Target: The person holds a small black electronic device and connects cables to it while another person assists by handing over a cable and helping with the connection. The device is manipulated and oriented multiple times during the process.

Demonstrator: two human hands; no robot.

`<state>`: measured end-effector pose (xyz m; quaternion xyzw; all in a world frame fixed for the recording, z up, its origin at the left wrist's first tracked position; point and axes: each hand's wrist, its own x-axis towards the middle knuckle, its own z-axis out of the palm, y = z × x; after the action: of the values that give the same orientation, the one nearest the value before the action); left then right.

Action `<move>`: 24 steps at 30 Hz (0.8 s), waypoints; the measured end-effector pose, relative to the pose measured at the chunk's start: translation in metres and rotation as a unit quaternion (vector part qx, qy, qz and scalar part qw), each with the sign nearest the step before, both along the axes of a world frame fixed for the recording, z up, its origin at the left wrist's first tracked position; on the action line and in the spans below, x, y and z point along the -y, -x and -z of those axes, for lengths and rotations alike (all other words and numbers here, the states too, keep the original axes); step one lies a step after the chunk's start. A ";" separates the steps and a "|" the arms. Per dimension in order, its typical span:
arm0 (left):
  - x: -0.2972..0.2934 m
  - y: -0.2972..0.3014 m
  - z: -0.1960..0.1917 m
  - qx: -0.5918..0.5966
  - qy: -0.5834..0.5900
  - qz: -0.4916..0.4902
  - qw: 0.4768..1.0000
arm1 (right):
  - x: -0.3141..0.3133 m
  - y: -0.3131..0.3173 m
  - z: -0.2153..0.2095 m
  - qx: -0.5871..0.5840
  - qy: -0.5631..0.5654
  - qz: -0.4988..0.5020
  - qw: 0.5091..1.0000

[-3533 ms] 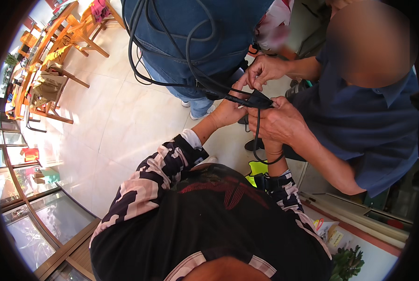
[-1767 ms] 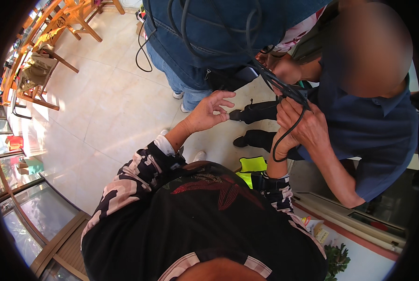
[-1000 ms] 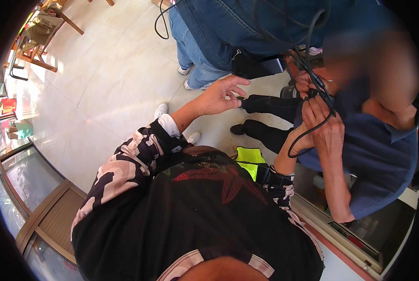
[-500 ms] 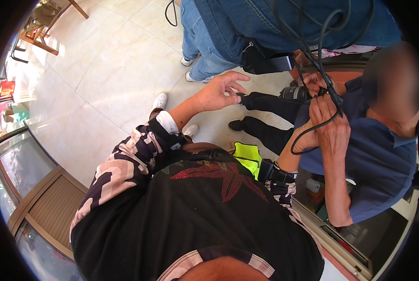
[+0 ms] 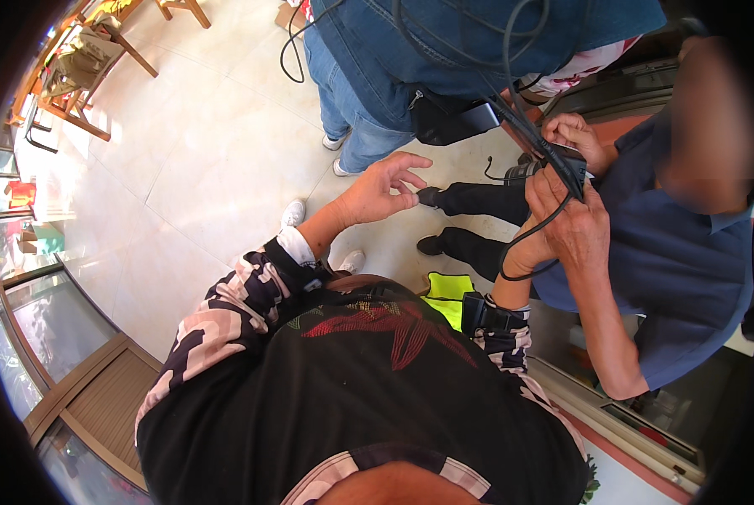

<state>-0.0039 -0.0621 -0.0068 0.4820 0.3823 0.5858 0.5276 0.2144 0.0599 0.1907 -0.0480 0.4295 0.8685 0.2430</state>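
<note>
My left hand [image 5: 385, 190] is held out over the floor, empty, with its fingers loosely bent and apart. Of my right hand [image 5: 524, 246] only the wrist and part of the back show, as a co-worker's hand [image 5: 580, 229] covers it and hides my fingers. Dark cables [image 5: 522, 126] run down into this cluster of hands, and one loops around below my wrist. A black device [image 5: 572, 157] sits between the co-worker's two hands, partly hidden. The co-worker's other hand [image 5: 575, 137] is at its far side.
Another person in a blue denim jacket [image 5: 444, 50] stands ahead, with a black pouch [image 5: 444, 118] and a phone-like device [image 5: 479, 119]. Yellow-green cloth [image 5: 449, 293] lies against my front. Wooden chairs [image 5: 78, 71] stand far left; a brown-framed glass door [image 5: 99, 396] is near left.
My right hand, the co-worker's hands and the cables have shifted left in the picture. My left hand stays open, slightly lower. The whole view has turned a little.
</note>
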 end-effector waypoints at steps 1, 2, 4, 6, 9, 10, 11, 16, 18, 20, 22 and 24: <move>-0.001 -0.001 -0.001 -0.001 -0.001 0.004 1.000 | 0.002 0.000 -0.007 0.027 0.026 -0.006 0.999; -0.001 -0.002 -0.002 -0.002 -0.001 0.008 1.000 | 0.003 0.001 -0.011 0.037 0.035 -0.011 0.999; -0.003 -0.004 -0.004 -0.016 -0.002 0.013 1.000 | 0.002 -0.001 -0.012 0.061 0.058 -0.021 0.996; -0.004 -0.005 -0.005 -0.016 0.000 0.020 1.000 | -0.004 -0.001 -0.002 0.078 -0.066 -0.080 0.992; -0.005 -0.007 -0.005 -0.021 0.008 0.023 0.999 | -0.006 -0.009 0.008 0.079 -0.017 -0.089 0.993; -0.006 -0.008 -0.005 -0.022 0.012 0.027 0.999 | -0.008 -0.009 0.012 0.090 -0.025 -0.086 0.992; -0.007 -0.008 -0.004 -0.023 0.015 0.030 0.999 | -0.008 -0.011 0.014 0.096 -0.025 -0.081 0.992; -0.010 -0.013 -0.004 -0.024 0.017 0.040 0.999 | -0.035 -0.006 0.021 0.082 -0.113 -0.160 0.977; -0.012 -0.013 -0.005 -0.026 0.011 0.044 0.999 | -0.058 0.007 0.033 0.149 -0.533 -0.237 0.799; -0.014 -0.014 -0.006 -0.033 0.011 0.044 0.998 | -0.063 0.006 0.043 0.175 -0.591 -0.237 0.751; -0.016 -0.015 -0.007 -0.037 0.012 0.045 0.998 | -0.053 0.001 0.047 0.187 -0.546 -0.227 0.784; -0.018 -0.015 -0.007 -0.040 0.013 0.047 0.998 | -0.037 -0.002 0.046 0.200 -0.552 -0.227 0.777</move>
<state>0.0115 -0.0440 0.0006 0.5153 0.3878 0.5357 0.5451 0.2169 0.0973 0.1450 -0.1741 -0.2046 0.9576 0.1043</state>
